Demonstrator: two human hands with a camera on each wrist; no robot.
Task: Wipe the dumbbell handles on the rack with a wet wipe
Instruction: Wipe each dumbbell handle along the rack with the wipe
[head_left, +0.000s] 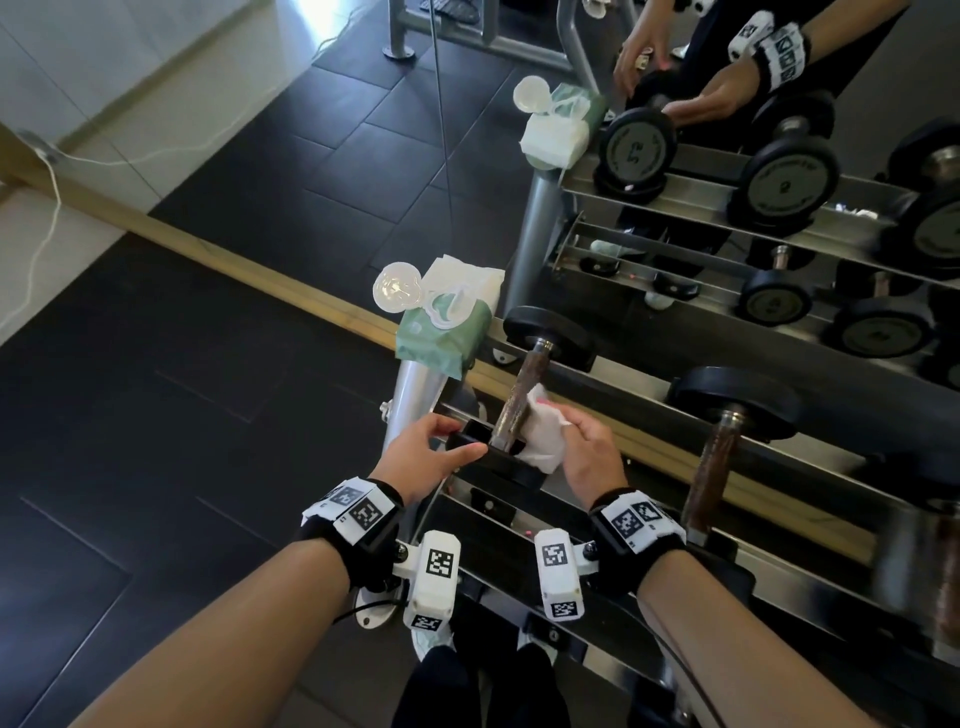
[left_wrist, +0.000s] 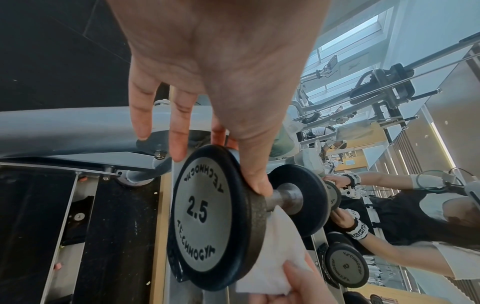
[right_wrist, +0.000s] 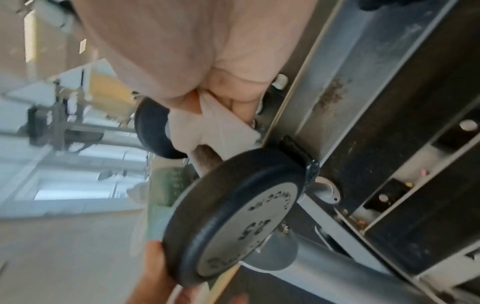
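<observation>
A 2.5 dumbbell lies on the rack's top shelf, its worn metal handle (head_left: 515, 402) pointing away from me. My left hand (head_left: 447, 441) grips the near weight plate (left_wrist: 205, 216), thumb on the rim and fingers over the top (left_wrist: 179, 144). My right hand (head_left: 571, 434) holds a crumpled white wet wipe (head_left: 540, 434) against the right side of the handle, close to the near plate. In the right wrist view the wipe (right_wrist: 215, 127) is pinched in my right hand (right_wrist: 207, 98) just above the handle (right_wrist: 205, 156).
A green wet wipe pack (head_left: 447, 322) with its lid open sits on the rack's left end. A second dumbbell (head_left: 711, 457) lies to the right on the same shelf (head_left: 649, 379). A mirror behind the rack doubles everything. Lower shelves hold more dumbbells.
</observation>
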